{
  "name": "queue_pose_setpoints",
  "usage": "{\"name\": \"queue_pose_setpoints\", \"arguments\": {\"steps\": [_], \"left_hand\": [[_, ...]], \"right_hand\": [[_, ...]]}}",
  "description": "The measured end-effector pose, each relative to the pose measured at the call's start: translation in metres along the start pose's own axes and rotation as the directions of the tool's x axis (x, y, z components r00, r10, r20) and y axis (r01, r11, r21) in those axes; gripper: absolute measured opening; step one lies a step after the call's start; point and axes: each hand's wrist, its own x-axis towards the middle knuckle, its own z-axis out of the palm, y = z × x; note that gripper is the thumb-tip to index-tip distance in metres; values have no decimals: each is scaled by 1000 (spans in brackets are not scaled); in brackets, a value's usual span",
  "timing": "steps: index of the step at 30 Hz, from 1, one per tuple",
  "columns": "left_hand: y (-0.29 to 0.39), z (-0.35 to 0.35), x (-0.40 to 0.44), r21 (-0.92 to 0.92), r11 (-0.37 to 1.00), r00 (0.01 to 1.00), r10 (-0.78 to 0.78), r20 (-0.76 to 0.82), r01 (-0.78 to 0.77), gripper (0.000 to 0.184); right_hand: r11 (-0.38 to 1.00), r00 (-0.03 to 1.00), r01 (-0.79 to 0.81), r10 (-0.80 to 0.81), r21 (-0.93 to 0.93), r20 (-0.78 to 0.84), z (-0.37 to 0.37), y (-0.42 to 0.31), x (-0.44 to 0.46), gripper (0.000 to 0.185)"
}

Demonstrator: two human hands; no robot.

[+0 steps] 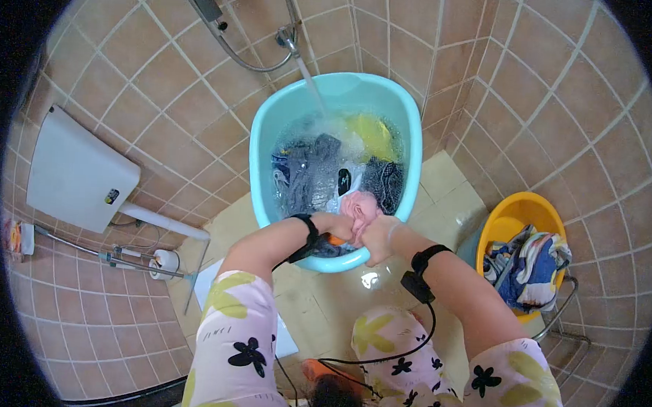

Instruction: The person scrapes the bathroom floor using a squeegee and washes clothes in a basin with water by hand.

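The pink cloth [361, 205] is bunched at the near side of the turquoise tub [330, 85], over soaking clothes. The left hand [332, 224] and right hand [379, 237] both have a closed grip on it. Nearby, a white garment [353, 177] bears a black mark too small to read. The white cistern [80, 162] carries a dark sticker [111, 196], its print illegible.
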Motion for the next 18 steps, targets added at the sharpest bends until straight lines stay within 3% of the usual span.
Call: {"name": "queue_pose_setpoints", "arguments": {"steps": [3,4,7,9,11,12,13,15,17,18], "left_hand": [[-47,39,76,80,961,962,270,-46,-266,40],[-27,27,61,163,971,983,167,74,-178,41],[-11,20,54,259,925,960,261,97,-278,44],[1,13,44,167,935,946,290,146,-313,48],[8,8,30,-267,949,955,222,195,-167,48],[21,-2,3,-117,993,961,20,276,13,50],[41,-8,-28,-119,993,962,10,273,23,50],[57,-4,-70,98,993,994,67,-89,-59,56],[47,14,-90,64,997,993,51,-104,-44,63],[44,23,-104,38,998,973,64,-223,-57,62]], "right_hand": [[999,999,33,-34,-37,-35,5,2,6,44],[997,997,49,-53,-61,-53,6,3,6,45],[999,999,-32,32,15,34,-5,-2,-2,50],[999,1000,-29,29,26,-2,1,-4,-3,50],[999,999,-24,26,35,-44,7,2,-2,49],[999,997,-8,11,37,-73,12,2,1,49],[999,994,7,-4,33,-106,13,3,2,48],[999,998,-13,15,32,-59,3,1,-4,48],[999,999,-28,29,33,-14,2,-2,-5,48],[999,998,-26,28,26,-62,6,0,-3,51]]}}
